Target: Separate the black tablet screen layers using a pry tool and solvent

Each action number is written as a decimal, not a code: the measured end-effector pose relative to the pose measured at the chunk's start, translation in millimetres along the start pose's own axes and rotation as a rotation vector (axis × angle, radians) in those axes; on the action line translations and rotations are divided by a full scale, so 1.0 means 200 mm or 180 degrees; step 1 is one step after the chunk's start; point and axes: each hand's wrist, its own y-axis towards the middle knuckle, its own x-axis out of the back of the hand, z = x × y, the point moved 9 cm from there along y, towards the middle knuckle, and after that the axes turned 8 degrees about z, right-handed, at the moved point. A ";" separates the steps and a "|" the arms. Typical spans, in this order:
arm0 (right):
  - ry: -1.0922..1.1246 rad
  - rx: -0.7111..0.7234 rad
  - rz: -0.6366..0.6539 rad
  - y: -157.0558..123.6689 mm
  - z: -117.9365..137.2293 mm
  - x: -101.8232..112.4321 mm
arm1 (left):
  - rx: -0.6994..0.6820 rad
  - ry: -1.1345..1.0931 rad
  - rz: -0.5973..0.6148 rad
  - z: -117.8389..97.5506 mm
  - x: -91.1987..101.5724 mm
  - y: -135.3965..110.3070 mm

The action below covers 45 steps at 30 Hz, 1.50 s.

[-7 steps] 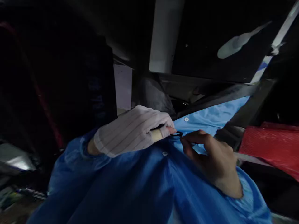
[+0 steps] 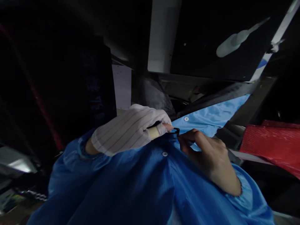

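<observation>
A small black frame-like part sits between my two hands, above the front of my blue smock. My left hand, in a striped white glove with the thumb tip bare and yellowish tape round the thumb, pinches the part's left end. Bare, with thumb and forefinger pressed together, my right hand is at the part's right end. Whether those fingertips hold the part itself or something tiny on it, I cannot make out. White buttons show on the smock, above and below the part.
Ahead is a dark tabletop with a translucent dropper bottle lying on it. Red bubble-wrap packaging is at the right. A large black surface with faint lettering stands at the left.
The black part and my hands appear slightly further left, along with a small shift of the whole view. Both hands keep much the same pinched pose.
</observation>
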 end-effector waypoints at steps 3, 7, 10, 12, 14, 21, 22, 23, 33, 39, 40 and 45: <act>0.0051 -0.0008 0.0039 -0.02 -0.03 -0.03 | -0.0293 -0.0152 -0.0095 -0.02 0.04 0.00; 0.0115 0.0053 0.0052 -0.04 -0.06 -0.06 | -0.0276 -0.0179 -0.0216 -0.02 0.06 0.01; 0.0101 0.0068 0.0048 -0.06 -0.07 -0.08 | -0.0196 -0.0256 -0.0269 -0.02 0.06 0.01; 0.0065 0.0066 0.0078 -0.07 -0.07 -0.08 | -0.0125 -0.0362 -0.0227 -0.01 0.05 0.02; 0.0045 0.0062 0.0106 -0.07 -0.08 -0.09 | -0.0079 -0.0405 -0.0174 0.00 0.04 0.02; 0.0205 0.0073 0.0221 -0.07 -0.10 -0.11 | 0.0105 -0.0383 -0.0028 0.04 0.02 0.03; 0.0235 0.0069 0.0240 -0.07 -0.10 -0.11 | 0.0106 -0.0357 -0.0036 0.04 0.02 0.03; 0.0253 0.0069 0.0252 -0.07 -0.11 -0.11 | 0.0091 -0.0315 -0.0071 0.03 0.03 0.03; 0.0189 0.0079 0.0254 -0.08 -0.13 -0.13 | 0.0002 -0.0317 -0.0144 0.03 0.02 0.06; 0.0240 0.0019 0.0403 -0.07 -0.15 -0.13 | 0.0152 -0.0682 -0.0066 0.05 0.03 0.08; 0.0234 0.0030 0.0396 -0.07 -0.15 -0.13 | 0.0194 -0.0718 -0.0037 0.05 0.03 0.08; 0.0135 0.0030 0.0423 -0.08 -0.17 -0.14 | 0.0223 -0.0666 -0.0049 0.04 0.03 0.09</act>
